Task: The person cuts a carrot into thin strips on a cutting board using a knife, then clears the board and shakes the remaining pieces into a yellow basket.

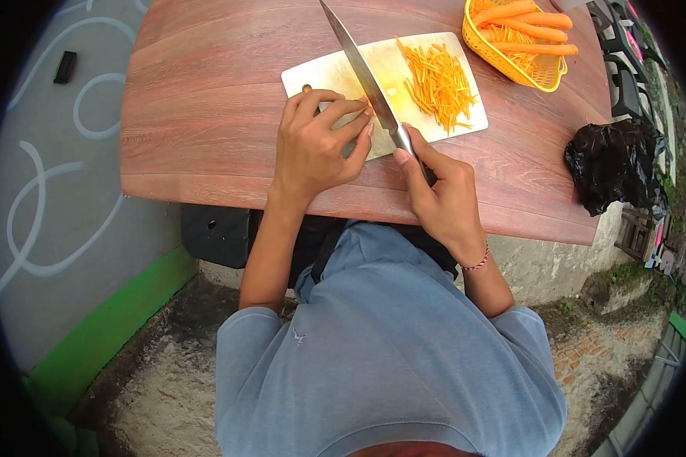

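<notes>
Knife (pixel 362 65) gripped in right hand (pixel 443 199), blade pointed away; carrot piece (pixel 363 101) pinned by curled left hand (pixel 316 145) just left of blade, on board (pixel 320 76).

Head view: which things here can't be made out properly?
- Piece under the left hand on the cutting board: hidden by its fingers.
- Knife: tip cut off by the top edge; handle covered by the right hand.
- Yellow basket: top cut off.
- Black bag: contents unseen.
</notes>
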Motion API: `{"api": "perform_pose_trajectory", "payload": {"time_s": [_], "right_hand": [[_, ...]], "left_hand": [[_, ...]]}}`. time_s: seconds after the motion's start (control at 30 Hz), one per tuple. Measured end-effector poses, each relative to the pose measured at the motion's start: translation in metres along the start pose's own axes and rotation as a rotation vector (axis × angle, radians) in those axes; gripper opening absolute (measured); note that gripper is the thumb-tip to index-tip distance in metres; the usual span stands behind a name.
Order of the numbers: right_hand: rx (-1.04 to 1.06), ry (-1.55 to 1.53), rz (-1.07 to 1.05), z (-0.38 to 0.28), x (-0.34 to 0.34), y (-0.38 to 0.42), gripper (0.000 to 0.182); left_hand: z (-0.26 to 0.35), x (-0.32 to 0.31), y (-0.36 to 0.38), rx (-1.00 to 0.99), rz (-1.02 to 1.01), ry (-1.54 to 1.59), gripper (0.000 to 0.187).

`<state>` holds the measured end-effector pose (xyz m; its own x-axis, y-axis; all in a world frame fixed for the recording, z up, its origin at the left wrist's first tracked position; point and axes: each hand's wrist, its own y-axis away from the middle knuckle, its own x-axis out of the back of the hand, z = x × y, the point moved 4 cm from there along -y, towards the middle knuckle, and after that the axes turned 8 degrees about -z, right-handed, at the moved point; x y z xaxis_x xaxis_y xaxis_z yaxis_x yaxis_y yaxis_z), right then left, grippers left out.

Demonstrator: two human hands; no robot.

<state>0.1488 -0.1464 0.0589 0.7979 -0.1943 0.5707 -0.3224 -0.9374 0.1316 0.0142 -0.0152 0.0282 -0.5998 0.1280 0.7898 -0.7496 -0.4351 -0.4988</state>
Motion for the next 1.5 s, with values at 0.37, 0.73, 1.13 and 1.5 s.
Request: {"api": "perform_pose_trajectory", "payload": {"time_s": [0.37,0.73,1.13,1.5], "right_hand": [[0.157,0.17,0.058,-0.008,-0.01,0.005,0.038],[0.118,0.119,0.024,-0.01,-0.006,-0.033,0.035],[0.124,0.062,0.093,-0.003,0.006,-0.009,0.036],[0.105,0.101,0.02,-0.005,0.0,-0.01,0.037]], "left_hand": [[-0.001,-0.001,0.0,0.001,0.003,0.0,0.017],[-0.002,-0.002,0.0,0.002,0.019,0.008,0.014],[0.001,0.0,0.0,0.008,-0.004,0.008,0.019],[-0.003,-0.005,0.002,0.008,0.02,0.018,0.016]]}}
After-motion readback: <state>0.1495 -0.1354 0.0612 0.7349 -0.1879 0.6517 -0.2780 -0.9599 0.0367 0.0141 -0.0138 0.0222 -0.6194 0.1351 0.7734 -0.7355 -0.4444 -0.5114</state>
